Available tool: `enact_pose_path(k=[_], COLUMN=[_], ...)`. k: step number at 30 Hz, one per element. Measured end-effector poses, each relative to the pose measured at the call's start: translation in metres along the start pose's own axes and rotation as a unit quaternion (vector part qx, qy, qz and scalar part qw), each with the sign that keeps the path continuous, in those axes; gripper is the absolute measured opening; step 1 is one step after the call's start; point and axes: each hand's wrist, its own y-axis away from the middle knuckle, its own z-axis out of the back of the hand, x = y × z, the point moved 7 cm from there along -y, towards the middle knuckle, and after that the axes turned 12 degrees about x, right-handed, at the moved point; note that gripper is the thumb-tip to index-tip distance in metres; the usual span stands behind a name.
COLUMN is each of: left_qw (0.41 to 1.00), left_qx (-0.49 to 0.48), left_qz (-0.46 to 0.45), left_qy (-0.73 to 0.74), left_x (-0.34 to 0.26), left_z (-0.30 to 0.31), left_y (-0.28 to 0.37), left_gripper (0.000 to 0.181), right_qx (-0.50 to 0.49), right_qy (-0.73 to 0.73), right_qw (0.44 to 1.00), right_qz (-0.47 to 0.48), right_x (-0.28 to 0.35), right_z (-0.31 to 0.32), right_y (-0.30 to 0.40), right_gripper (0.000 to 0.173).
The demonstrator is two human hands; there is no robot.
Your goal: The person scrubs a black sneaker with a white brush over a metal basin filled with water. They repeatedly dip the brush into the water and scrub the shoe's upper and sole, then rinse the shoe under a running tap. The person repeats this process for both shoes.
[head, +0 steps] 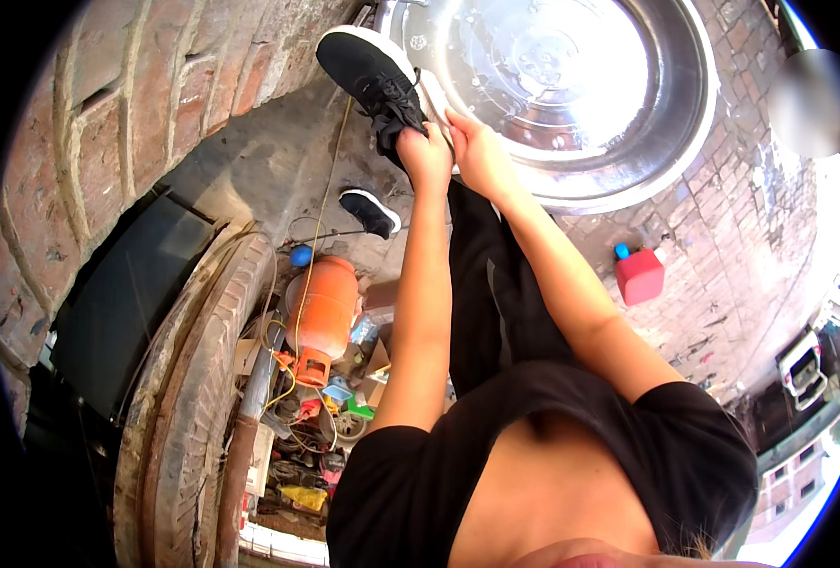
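A black sneaker (367, 67) with a white sole and black laces is at the upper middle, its toe pointing to the upper left. My left hand (426, 155) is closed at the laces and ankle end of this shoe. Beside it, my right hand (482, 153) grips the shoe's heel side, next to a pale sole-like edge (433, 96); whether that edge is a second shoe, I cannot tell. The hands are close together. Just beyond them stands a large, round, shiny metal basin (690, 135) with water drops on it. My black trouser legs (491, 284) extend below the hands.
Another dark shoe (369, 211) with a white sole lies on the concrete. An orange gas cylinder (326, 302), a blue ball (301, 255) and clutter are at left, by a large tyre (207, 397) and brick wall (143, 85). A red container (640, 277) stands on brick paving at right.
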Motion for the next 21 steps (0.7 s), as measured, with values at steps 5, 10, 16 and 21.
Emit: enact_pose_path(k=[5,10,16,21], left_qw=[0.991,0.999,0.99,0.964], left_qx=[-0.071,-0.025,0.025,0.004], left_qz=[-0.11,-0.037,-0.02,0.058], left_qy=[0.001,-0.013,0.136,0.258], left_x=[-0.005,-0.007,0.01,0.014], left_z=[0.013,0.004,0.024,0.031], left_y=[0.003,0.009,0.011,0.016], left_gripper=[0.019,0.02,0.026,0.024], right_qx=[0.003,0.007,0.035,0.039], right_qy=[-0.019,0.04,-0.069,-0.036], right_qw=[1.0,0.999,0.997,0.998], right_qz=[0.019,0.001,-0.031,0.029], right_x=[-0.002,-0.012,-0.014,0.006], right_z=[0.004,-0.006,0.03,0.04], right_y=[-0.022,-0.031,-0.03,0.032], right_gripper=[0.03,0.033,0.034,0.032])
